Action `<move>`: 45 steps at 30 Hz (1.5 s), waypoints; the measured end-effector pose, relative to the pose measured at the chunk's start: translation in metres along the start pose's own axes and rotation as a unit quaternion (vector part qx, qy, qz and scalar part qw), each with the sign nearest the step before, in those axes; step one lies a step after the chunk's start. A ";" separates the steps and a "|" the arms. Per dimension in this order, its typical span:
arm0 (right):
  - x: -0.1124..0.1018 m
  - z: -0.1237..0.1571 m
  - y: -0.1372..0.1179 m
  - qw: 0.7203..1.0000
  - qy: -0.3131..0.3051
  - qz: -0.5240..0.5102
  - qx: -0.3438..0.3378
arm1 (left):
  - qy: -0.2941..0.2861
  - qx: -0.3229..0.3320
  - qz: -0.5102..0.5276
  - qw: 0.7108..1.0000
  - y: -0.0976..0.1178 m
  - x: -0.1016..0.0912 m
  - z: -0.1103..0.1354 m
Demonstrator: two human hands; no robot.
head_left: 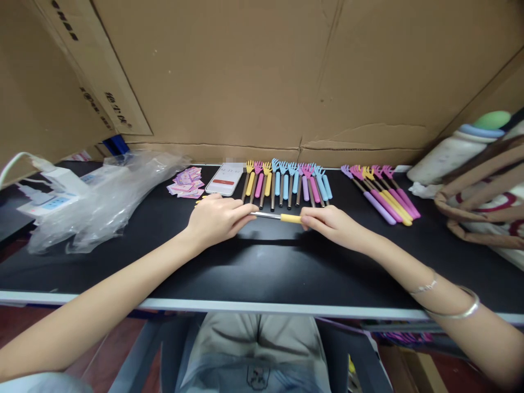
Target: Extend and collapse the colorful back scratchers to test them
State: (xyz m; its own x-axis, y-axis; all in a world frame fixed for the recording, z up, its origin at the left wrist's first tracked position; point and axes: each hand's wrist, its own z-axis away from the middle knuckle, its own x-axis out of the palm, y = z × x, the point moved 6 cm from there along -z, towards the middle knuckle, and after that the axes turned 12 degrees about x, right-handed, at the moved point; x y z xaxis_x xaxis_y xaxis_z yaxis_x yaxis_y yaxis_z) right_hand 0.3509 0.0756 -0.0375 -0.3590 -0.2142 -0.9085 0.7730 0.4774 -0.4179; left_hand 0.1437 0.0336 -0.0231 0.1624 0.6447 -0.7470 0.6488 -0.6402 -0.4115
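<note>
Both my hands hold one back scratcher (268, 215) level above the black table. My left hand (219, 218) closes round its claw end; a bit of yellow shows past the knuckles, and the claw is mostly hidden. My right hand (333, 225) pinches the end of the yellow handle. Silvery rod shows between the hands. Just behind lies a row of back scratcher parts: yellow, pink, blue and purple claws on dark rods (273, 194), with loose coloured handles (259, 185) among them. Off to the right, several back scratchers (380, 196) with handles on lie side by side.
Pink printed cards (186, 183) lie in a pile beside a phone (225, 179). Clear plastic bags (98, 204) and a power strip (53, 202) occupy the left. A bottle (454, 153) and a brown-handled bag (483, 202) stand right. Cardboard (229, 76) walls the back.
</note>
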 end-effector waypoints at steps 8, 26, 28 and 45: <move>-0.001 0.001 0.000 0.997 0.024 0.070 0.002 | -0.067 -0.021 0.051 0.996 -0.002 0.015 0.003; -0.013 0.008 -0.005 0.979 0.134 0.151 -0.030 | -0.130 -0.066 0.147 0.978 -0.006 0.024 0.006; -0.015 0.009 -0.006 0.977 0.141 0.155 -0.033 | -0.119 -0.065 0.168 0.976 -0.007 0.023 0.005; -0.014 0.011 -0.013 0.975 0.147 0.144 -0.079 | -0.131 -0.051 0.122 0.983 -0.002 0.026 0.005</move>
State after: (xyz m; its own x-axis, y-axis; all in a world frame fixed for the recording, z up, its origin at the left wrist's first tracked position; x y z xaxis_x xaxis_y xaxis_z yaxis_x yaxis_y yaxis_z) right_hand 0.3518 0.0629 -0.0195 -0.2915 0.1906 -0.9374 0.7823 0.6114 -0.1189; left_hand 0.1427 0.0495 -0.0441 0.1329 0.3391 -0.9313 0.6880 -0.7079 -0.1595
